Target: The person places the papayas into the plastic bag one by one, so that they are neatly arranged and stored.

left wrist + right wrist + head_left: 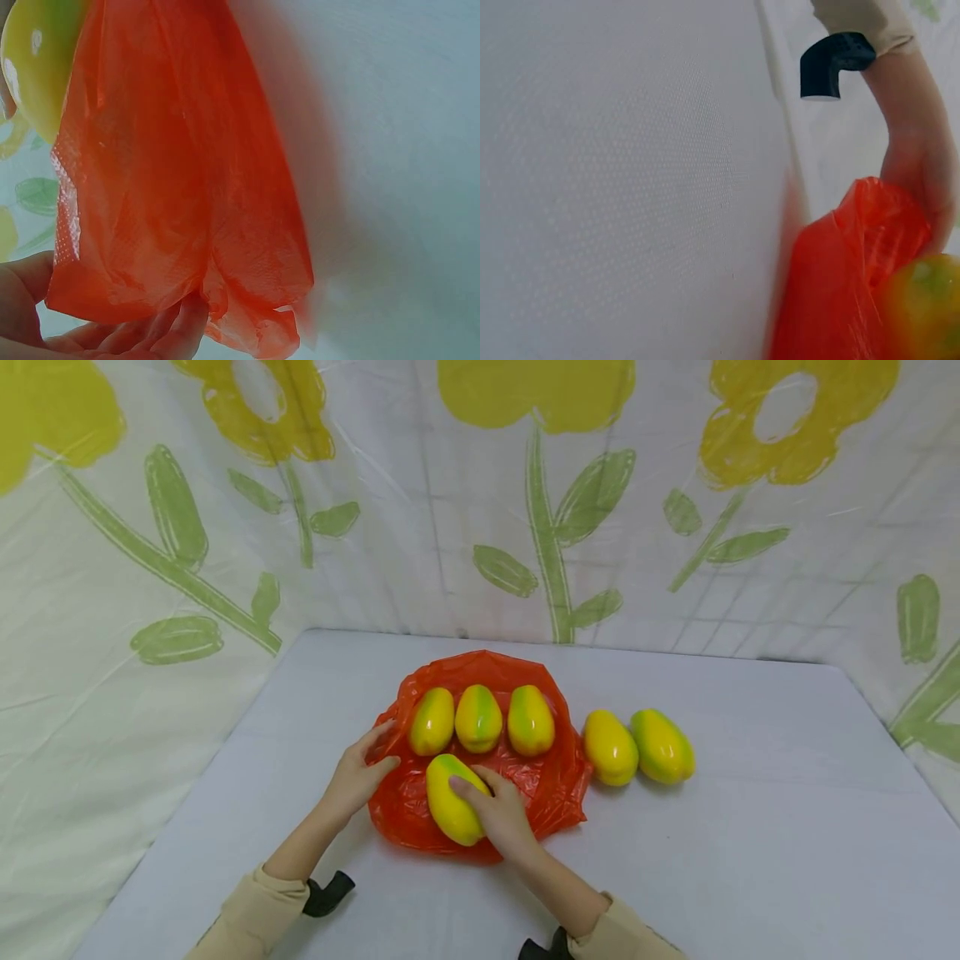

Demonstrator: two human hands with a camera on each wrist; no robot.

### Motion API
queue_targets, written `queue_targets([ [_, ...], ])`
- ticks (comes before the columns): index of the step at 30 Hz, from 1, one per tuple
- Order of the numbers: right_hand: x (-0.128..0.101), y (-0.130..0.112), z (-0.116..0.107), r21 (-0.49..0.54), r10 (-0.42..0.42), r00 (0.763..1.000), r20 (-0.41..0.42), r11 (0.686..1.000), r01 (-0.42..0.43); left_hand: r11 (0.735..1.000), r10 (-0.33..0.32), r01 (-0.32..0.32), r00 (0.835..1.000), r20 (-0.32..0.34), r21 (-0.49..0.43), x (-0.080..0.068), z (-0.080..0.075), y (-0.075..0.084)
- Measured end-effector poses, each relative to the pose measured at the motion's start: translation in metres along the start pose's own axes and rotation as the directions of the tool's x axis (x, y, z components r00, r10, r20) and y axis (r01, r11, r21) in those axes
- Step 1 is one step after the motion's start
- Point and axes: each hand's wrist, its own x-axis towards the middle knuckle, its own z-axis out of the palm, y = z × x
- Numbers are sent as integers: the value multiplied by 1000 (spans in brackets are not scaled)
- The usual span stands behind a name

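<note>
A red plastic bag (420, 835) lies spread on the table with its mouth open. Three glossy yellow-green papayas (478, 718) sit in a row inside its far part. My right hand (502, 814) grips another papaya (450, 797) from its right side, over the near part of the bag. At the bag's left edge, my left hand (354, 777) holds the rim; in the left wrist view its fingers (184, 330) lie behind the red film, with the thumb at the other side. The right wrist view catches the bag (825, 292) and a blurred papaya (926, 307).
Two more papayas (611, 747) lie side by side on the white table (780, 827), just right of the bag. Behind the table's far edge hangs a white sheet (420, 552) with painted yellow flowers. Black wrist mounts (328, 893) stick out near both sleeves.
</note>
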Motion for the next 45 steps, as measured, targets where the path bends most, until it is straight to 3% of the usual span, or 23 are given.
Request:
queue_targets([
  [13,11,0,27,119,77,996,-49,990,-71,1000,-11,11,1000,-1,21,1,-1,0],
  [36,24,1,60,129,49,978,-204,991,-23,1000,18,-18,1000,-3,10,2,0,-1],
  [45,30,-4,77,80,42,954,-298,997,-18,1000,23,-23,1000,-3,-2,0,0,3],
])
